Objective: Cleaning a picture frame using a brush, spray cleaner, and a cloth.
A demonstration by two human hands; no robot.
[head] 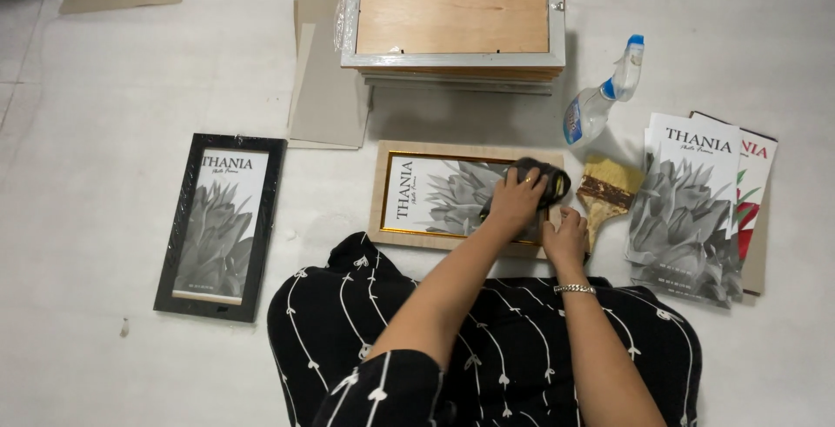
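The left hand [516, 201] presses a dark cloth [541, 180] onto the glass of a light wooden picture frame [391, 218] lying on the floor [87, 131] in front of the person's knees, fingers curled down over the cloth. The right hand [565, 237] rests with fingers bent on the frame's near right corner, pinning it. To wipe well, I judge the corner should be held flat while the cloth goes in even passes toward the edges. A spray bottle [600, 101] and a wide paintbrush [606, 192] lie just to the right.
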